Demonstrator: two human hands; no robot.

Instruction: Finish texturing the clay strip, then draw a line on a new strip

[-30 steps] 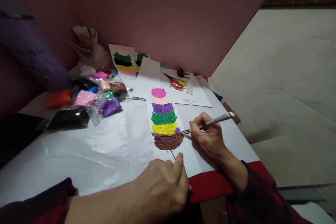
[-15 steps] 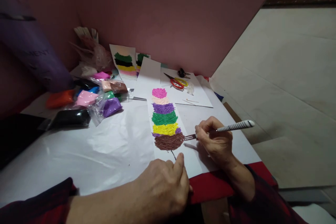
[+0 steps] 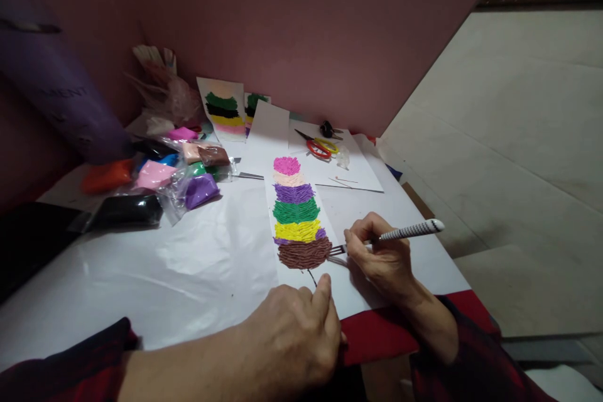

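Note:
A white paper strip (image 3: 339, 292) bears textured bands of pink, peach, purple, green, yellow and brown clay. My right hand (image 3: 381, 254) pinches a fork (image 3: 409, 230) with a patterned white handle; its tines are at the right edge of the brown band (image 3: 304, 253). My left hand (image 3: 301, 326) rests at the strip's lower end, its index finger stretched toward the brown band and the other fingers curled under. Whether those curled fingers hold anything is hidden. A thin dark line (image 3: 311, 277) runs below the brown band near that fingertip.
Bagged clay packets (image 3: 155, 176) lie at the left beside a tall purple container (image 3: 61, 88). Scissors (image 3: 320, 147) rest on white paper (image 3: 362, 166) at the back. A painted-looking striped card (image 3: 223, 113) leans near the pink wall.
My right hand has shifted slightly left with the fork, whose tines are now closer to the brown band and its handle lower. My left hand stays in place.

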